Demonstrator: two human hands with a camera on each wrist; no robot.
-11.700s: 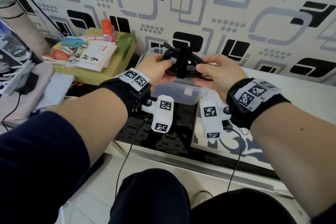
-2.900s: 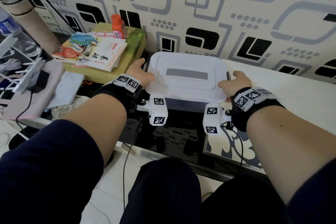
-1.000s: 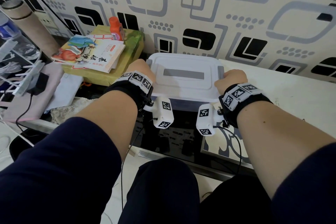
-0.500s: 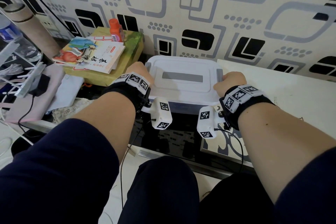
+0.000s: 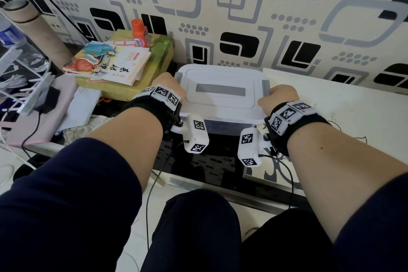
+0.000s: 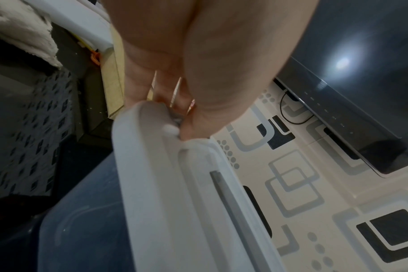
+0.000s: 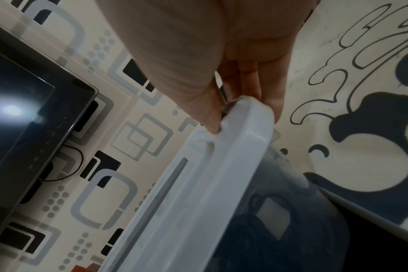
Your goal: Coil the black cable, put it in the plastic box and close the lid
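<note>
The translucent plastic box [image 5: 223, 125] sits against the far wall, its white rectangular lid [image 5: 220, 104] on top. The left hand [image 5: 167, 83] curls around the lid's left grey clasp [image 5: 178, 77], the right hand [image 5: 281, 97] around the right clasp [image 5: 265, 87]; fingertips are hidden beneath. The black cable [image 7: 256, 239] shows only dimly through the box wall.

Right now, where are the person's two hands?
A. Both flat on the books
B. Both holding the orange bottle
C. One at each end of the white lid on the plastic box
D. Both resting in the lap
C: the left hand and the right hand sit at opposite ends of the white lid, fingers curled over the grey clips, on the plastic box.
</note>
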